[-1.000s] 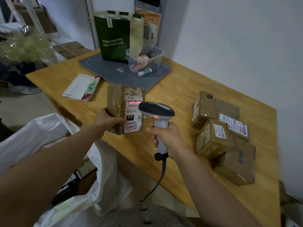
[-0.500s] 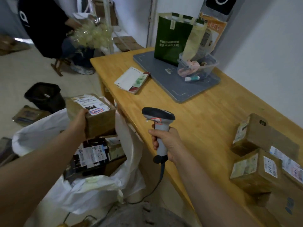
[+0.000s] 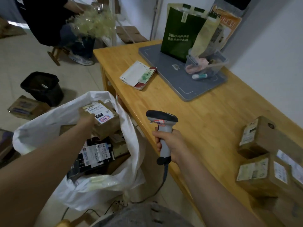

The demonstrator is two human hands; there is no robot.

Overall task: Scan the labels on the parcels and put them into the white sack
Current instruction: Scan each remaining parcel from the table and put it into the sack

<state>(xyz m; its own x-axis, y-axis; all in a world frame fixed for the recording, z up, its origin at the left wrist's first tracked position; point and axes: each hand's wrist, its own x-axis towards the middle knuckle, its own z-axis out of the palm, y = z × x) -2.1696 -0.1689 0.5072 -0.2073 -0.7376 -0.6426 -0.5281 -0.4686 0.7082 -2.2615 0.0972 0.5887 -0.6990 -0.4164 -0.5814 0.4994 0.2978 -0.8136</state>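
Note:
My left hand (image 3: 86,120) grips a brown cardboard parcel (image 3: 106,123) with a white label, held inside the open mouth of the white sack (image 3: 49,118) on the floor left of the table. Below it in the sack lies a black parcel (image 3: 93,154) with a white label, among other boxes. My right hand (image 3: 170,145) is closed on the handle of a grey barcode scanner (image 3: 161,119), held upright over the table's near edge. Several brown labelled parcels (image 3: 262,161) lie stacked at the right end of the wooden table (image 3: 205,120).
On the table stand a grey mat (image 3: 180,84) with a green bag (image 3: 180,33) and a clear tub (image 3: 206,66), plus a booklet (image 3: 137,75). A black bin (image 3: 42,87) and a box (image 3: 26,107) sit on the floor. A seated person (image 3: 54,22) is at the far left.
My left hand carried the parcel from in front of the scanner, left off the table, then down into the sack's mouth. The scanner hand stayed about where it was.

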